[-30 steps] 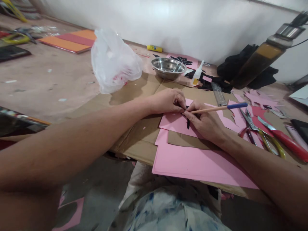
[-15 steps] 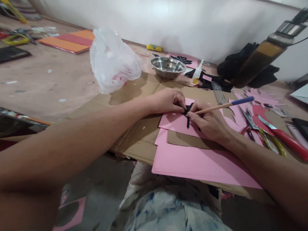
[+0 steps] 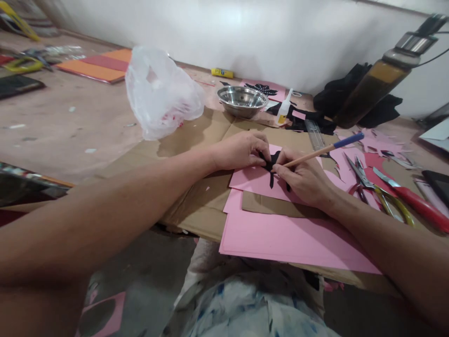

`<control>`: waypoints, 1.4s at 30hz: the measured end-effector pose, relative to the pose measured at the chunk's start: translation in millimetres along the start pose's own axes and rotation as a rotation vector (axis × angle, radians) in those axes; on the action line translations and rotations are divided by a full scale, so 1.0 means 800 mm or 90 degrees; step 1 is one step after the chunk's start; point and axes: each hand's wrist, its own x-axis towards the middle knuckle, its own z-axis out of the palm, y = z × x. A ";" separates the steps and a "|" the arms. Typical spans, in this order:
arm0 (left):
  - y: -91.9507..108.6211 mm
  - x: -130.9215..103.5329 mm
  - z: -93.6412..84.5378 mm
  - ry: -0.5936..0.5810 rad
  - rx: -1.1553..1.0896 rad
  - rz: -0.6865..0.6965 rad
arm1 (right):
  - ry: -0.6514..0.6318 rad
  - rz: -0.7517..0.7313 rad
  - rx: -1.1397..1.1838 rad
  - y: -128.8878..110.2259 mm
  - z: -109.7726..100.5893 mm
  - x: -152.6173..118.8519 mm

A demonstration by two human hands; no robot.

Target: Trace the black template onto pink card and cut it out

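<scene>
Head view, black piece (image 3: 273,160): it lay on the upper pink sheet (image 3: 245,178), between the two hands, partly hidden by the fingers, a narrow strip of it pointing toward the person.
Its feel: from where I stood I judged it light, thin and floppy, likely to crease or shift under a hard push; the narrow strip seemed the part easiest to bend.
Where to take it: the broad middle looked the safer hold, pressed flat from above, with the strip left free.
Left grip (image 3: 242,150): thumb and fingertips were bunched at the left edge of the piece; I couldn't tell whether they pinched it or only pressed it.
Right grip (image 3: 303,180): it was pinching the wooden stick (image 3: 321,151) low down, near its working end, blue end slanting up and away to the right.
Stick: probably light and stiff, well held low for control; whether its tip touched the piece was hidden.
Cardboard (image 3: 206,201): it lay on the bench (image 3: 70,126) under the pink sheets.
Scissors (image 3: 361,173): they lay spread beside the red-handled knife (image 3: 421,203), beyond the right wrist.
</scene>
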 end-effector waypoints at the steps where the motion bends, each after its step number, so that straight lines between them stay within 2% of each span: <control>1: 0.001 0.000 -0.001 0.000 0.000 0.014 | -0.003 0.000 0.004 0.000 0.000 0.000; 5: 0.001 0.002 -0.002 -0.049 -0.036 0.086 | -0.011 -0.006 0.006 -0.002 -0.001 0.001; 8: -0.002 0.002 -0.001 -0.082 -0.067 0.086 | -0.009 -0.003 -0.010 -0.003 -0.002 0.001; 22: 0.000 0.003 0.006 -0.065 -0.070 0.035 | 0.024 0.018 0.000 0.006 0.003 -0.002; 31: 0.000 0.001 0.007 -0.059 -0.059 0.037 | -0.008 0.009 0.013 0.001 -0.001 -0.001; 42: 0.000 0.002 0.005 -0.074 -0.063 0.017 | -0.028 0.047 0.047 0.004 -0.002 -0.005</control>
